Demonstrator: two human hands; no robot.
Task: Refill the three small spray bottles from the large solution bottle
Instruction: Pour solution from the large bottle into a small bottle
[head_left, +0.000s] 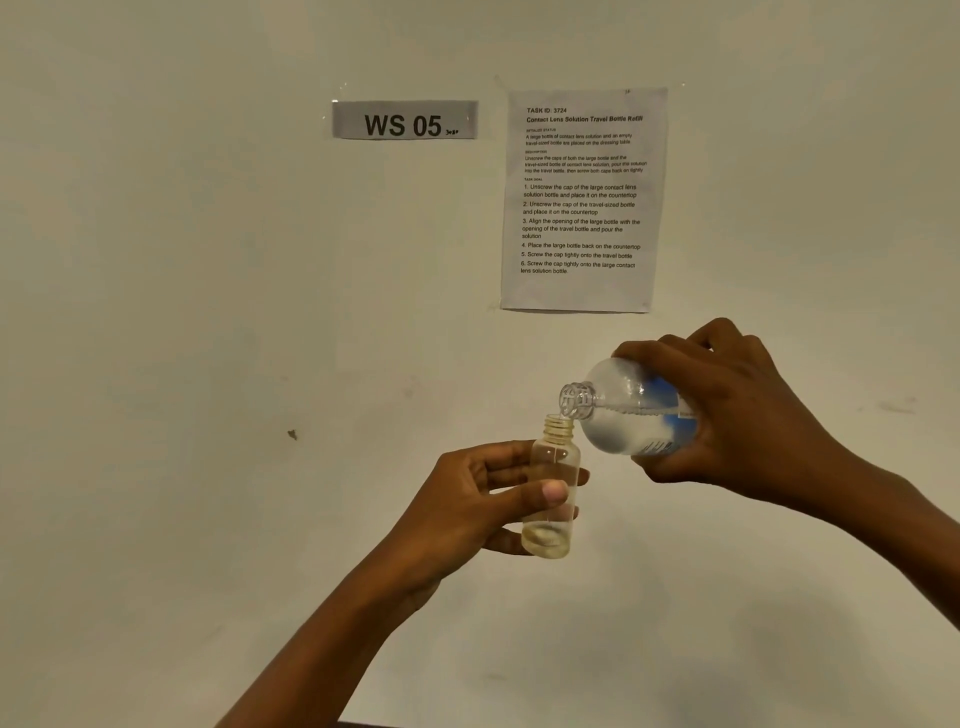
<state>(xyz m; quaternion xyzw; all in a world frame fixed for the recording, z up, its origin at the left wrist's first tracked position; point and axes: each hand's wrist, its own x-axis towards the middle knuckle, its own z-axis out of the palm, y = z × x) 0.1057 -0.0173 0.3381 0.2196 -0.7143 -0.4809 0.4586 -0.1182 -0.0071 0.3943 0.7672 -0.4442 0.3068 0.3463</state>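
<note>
My left hand (467, 509) grips a small clear bottle (551, 525) upright in the air, thumb across its front. Its cap is off and a little liquid lies at its bottom. My right hand (743, 415) holds the large clear solution bottle (628, 410), which has a blue label, tipped almost level to the left. The large bottle's open mouth sits just above and touching the small bottle's threaded neck. The other small bottles and the caps are out of view.
A pale wall (208, 364) fills the view behind my hands. A sign reading WS 05 (404, 120) and a printed task sheet (582, 200) are taped to it above the bottles. No table surface shows.
</note>
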